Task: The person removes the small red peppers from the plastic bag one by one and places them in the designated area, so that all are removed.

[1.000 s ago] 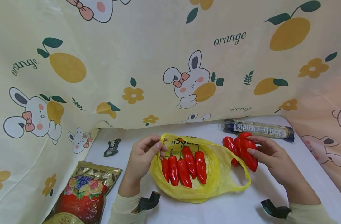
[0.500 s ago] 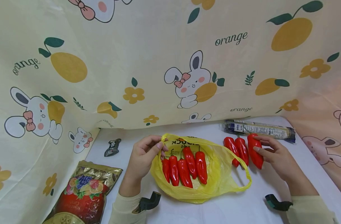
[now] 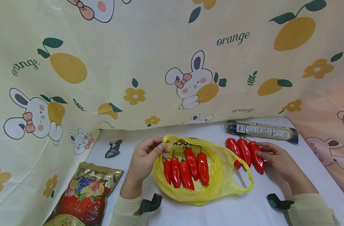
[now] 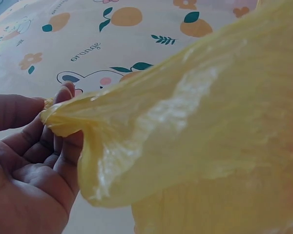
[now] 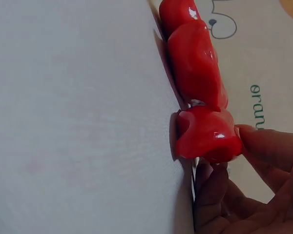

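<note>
The left hand (image 3: 144,158) pinches the rim of a yellow plastic bag (image 3: 225,185) between thumb and fingers; the left wrist view shows the bunched film (image 4: 63,117) at the fingertips. Several glossy red chili peppers (image 3: 185,174) lie inside the opened bag. To the bag's right, three more red peppers lie side by side on the white table, partly behind the bag's handle loop. Of these, the rightmost pepper (image 3: 256,158) is held by the right hand (image 3: 277,160), thumb and fingers at its right side. In the right wrist view that pepper (image 5: 207,134) rests low at the table surface, beside its neighbour (image 5: 193,63).
A dark, long wrapped packet (image 3: 262,130) lies behind the loose peppers. At the left are a small black wrapped packet (image 3: 113,149) and a red and gold fruit-printed bag (image 3: 87,194). A patterned cloth (image 3: 155,62) hangs behind the table.
The right hand has moved the third pepper rightward from over the other two and lowered it to the table beside them. The left hand and yellow bag have hardly moved.
</note>
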Demonstrator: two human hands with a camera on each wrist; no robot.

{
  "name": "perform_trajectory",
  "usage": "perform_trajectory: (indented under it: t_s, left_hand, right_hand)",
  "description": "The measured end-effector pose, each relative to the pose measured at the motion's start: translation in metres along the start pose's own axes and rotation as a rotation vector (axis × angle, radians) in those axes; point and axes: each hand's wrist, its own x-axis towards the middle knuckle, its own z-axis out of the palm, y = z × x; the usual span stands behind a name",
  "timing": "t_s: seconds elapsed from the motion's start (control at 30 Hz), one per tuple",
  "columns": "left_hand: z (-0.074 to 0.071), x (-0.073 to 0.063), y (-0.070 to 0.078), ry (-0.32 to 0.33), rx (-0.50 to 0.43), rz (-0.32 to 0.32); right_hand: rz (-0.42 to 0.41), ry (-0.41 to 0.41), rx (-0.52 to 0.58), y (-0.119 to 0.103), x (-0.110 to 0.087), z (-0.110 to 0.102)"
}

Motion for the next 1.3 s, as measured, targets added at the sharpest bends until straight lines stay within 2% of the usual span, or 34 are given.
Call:
perform_trajectory:
  t_s: [0.37,0.77,1.13,1.3]
  left_hand:
    - [0.0001,-0.0006,-0.0006,0.000,-0.009,-0.003]
    - [-0.0001,-0.0009,-0.0003,0.001,-0.001,-0.007]
    - [-0.0008,-0.0007,0.0003,0.003,-0.001,-0.007]
    - [-0.0006,-0.0005,0.0008,0.005,-0.002,-0.009]
  right_hand:
    - [0.019,-0.023,-0.033,-0.0052,0.0055,-0.0033]
    - [-0.032,-0.050,-0.048,-0.0039,0.0070,-0.0022]
    - [-0.001,-0.037,-0.028,-0.0049,0.0093,-0.0018]
    - [-0.008,0.015,-0.005,-0.0071,0.0056,-0.0021]
